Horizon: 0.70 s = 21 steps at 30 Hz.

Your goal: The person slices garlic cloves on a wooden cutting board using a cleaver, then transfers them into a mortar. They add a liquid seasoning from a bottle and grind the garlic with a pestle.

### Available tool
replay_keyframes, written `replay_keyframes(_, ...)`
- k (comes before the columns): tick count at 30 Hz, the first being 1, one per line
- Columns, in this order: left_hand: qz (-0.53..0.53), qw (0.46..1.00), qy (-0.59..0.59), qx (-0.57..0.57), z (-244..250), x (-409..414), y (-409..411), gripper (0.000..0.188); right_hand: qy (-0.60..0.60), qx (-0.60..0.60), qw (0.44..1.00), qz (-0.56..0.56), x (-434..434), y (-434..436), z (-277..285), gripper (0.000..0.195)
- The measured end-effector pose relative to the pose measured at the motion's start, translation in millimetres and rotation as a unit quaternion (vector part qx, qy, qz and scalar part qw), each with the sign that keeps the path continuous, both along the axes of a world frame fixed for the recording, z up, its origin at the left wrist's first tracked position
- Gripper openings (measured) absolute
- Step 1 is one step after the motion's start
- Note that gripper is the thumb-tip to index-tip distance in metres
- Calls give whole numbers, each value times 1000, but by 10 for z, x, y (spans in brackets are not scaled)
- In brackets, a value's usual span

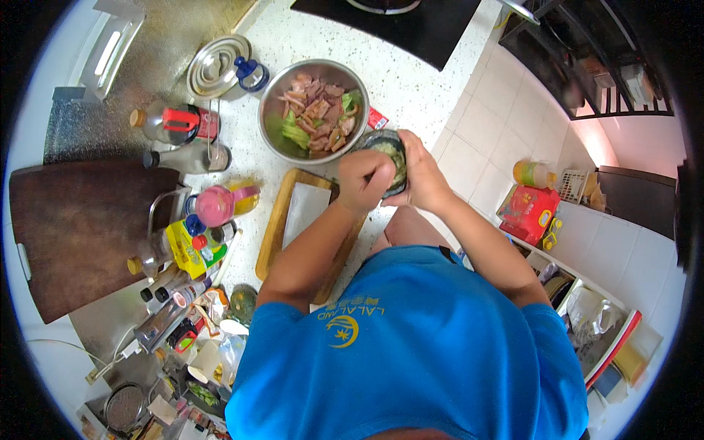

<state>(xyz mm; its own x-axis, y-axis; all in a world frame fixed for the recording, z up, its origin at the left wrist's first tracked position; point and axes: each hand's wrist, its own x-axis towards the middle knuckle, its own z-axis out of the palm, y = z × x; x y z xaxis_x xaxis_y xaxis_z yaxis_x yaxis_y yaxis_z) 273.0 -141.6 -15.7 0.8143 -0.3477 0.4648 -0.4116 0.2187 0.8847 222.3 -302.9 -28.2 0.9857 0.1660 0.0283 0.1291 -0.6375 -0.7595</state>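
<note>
My right hand [421, 173] is wrapped around the outer side of a dark, round bowl-shaped thing [397, 144] with pale green pulp or mash inside. My left hand [366, 179] is curled into a fist at its near left rim; whether a tool is in the fist is hidden. Just beyond, a steel bowl [269, 129] holds sliced meat [322, 110] and green vegetable pieces [297, 133]. Under my left forearm lies a wooden cutting board [269, 253] with a broad-bladed cleaver [305, 209] on it, partly covered.
Bottles [190, 158], a pink-lidded jug [217, 204] and a yellow packet [187, 247] crowd the counter's left side. A steel lid [214, 69] stands farther back. A black cooktop [407, 27] is at the far end. Tiled floor [489, 104] lies right of the counter edge.
</note>
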Motion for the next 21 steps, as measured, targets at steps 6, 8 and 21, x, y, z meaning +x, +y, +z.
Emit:
replay_keyframes(6,-7,1000,7,17,33,-8,-37,38,6,-10,1000,-1,39,-37,-28,132)
replay_keyframes(8,7,992,11,129,45,-10,-50,36,-12,1,1000,0,70,-49,-27,132)
replay_keyframes(21,34,989,119,-83,5,89,-50,33,-11,30,999,28,37,-72,-54,133)
